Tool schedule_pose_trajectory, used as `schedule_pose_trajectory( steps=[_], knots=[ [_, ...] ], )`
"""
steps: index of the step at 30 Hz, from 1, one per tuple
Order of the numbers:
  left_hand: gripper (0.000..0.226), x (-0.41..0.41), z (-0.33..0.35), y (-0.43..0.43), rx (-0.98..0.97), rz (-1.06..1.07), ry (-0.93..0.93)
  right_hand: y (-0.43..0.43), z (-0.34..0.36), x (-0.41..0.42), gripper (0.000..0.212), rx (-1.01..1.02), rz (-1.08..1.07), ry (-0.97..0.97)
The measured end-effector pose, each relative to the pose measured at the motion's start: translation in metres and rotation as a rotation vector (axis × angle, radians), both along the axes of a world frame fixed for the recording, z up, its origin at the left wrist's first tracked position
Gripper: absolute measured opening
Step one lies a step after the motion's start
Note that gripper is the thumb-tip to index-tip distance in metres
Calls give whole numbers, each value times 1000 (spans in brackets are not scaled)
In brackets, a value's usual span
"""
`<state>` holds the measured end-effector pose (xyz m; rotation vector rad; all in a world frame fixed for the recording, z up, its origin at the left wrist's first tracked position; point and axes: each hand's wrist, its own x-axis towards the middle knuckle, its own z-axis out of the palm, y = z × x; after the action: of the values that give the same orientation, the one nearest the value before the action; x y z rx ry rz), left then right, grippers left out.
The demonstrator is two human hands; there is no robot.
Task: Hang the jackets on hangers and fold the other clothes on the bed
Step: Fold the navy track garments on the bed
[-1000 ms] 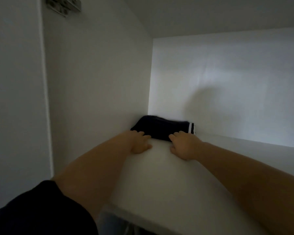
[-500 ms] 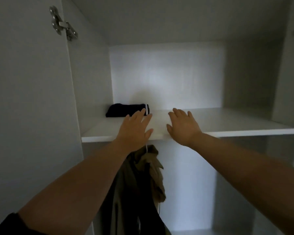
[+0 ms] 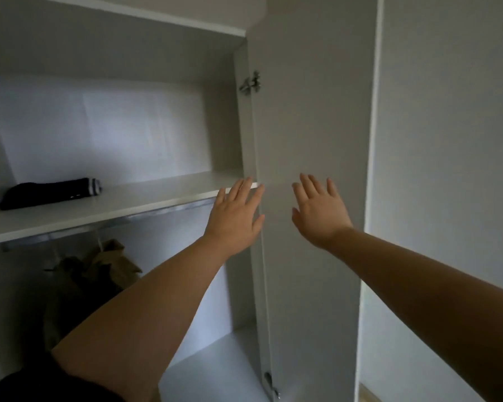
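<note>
A folded black garment [image 3: 48, 192] with a white stripe at one end lies at the left of the white wardrobe shelf [image 3: 145, 195]. Below the shelf an olive-brown jacket [image 3: 99, 265] hangs from the metal rail [image 3: 163, 211]. My left hand [image 3: 235, 219] is raised with its fingers straight in front of the shelf's right end, holding nothing. My right hand [image 3: 320, 210] is also flat and empty, up in front of the open wardrobe door [image 3: 311, 126]. Whether it touches the door cannot be told. Both hands are well to the right of the black garment.
The wardrobe door stands open on the right, with a hinge [image 3: 251, 82] near its top and another [image 3: 270, 384] near the bottom. A pale wall [image 3: 447, 140] lies beyond the door. The wardrobe floor [image 3: 215, 369] shows below the hanging jacket.
Both hands have let go of the folded black garment, drawn back off the shelf and moved right toward the open door. The view has turned right as well.
</note>
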<state>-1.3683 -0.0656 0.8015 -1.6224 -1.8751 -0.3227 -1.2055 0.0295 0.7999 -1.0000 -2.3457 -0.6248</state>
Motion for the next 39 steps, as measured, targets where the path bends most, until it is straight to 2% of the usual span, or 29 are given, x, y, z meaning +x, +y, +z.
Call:
schedule_pose_trajectory(
  steps=[11,16,21,31,39],
  knots=[
    [62,381,-50,93,-36,-396,-52,9,-54,407,59,-66,-418,-45],
    [62,551,-72,128,-72,-570,-84,13,-73,561,60,-111,-580,-30],
    [62,672,-93,164,-107,-702,-65,33,-96,671,61,-144,-705,-27],
    [64,844,-145,248,-169,-923,-5,68,-138,853,63,-189,-934,26],
    [66,953,-193,255,-260,-950,-25,68,-178,956,63,-244,-941,67]
  ],
)
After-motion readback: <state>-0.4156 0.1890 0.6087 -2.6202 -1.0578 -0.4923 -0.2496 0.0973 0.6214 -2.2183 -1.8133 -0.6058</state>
